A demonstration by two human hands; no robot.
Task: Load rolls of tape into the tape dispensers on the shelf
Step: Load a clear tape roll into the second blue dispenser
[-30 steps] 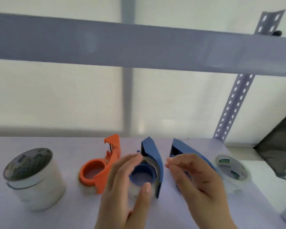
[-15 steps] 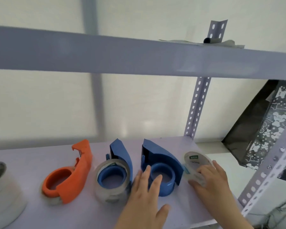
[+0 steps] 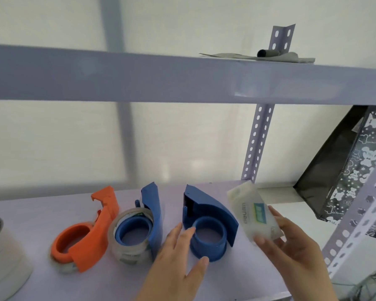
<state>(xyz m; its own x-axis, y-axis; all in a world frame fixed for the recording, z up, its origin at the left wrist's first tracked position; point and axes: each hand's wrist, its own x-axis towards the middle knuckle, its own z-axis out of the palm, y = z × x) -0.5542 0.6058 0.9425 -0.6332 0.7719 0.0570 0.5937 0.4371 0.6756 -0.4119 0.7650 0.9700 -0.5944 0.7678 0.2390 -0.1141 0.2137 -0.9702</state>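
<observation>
1. While your right hand (image 3: 291, 242) grips a clear tape roll (image 3: 253, 213) at lower right of the frame, lifted off the shelf (image 3: 41, 205), its fingers are wrapped around the roll's lower edge.
2. Your left hand (image 3: 178, 257) rests with fingers spread wide, touching the empty right blue dispenser (image 3: 208, 222), low and centre.
3. Judging progress: the orange dispenser (image 3: 89, 231) and middle blue dispenser (image 3: 139, 227) already carry rolls.
4. Only that empty hub looks left to fill; the white roll stack (image 3: 2, 257) at lower left stays spare.
</observation>
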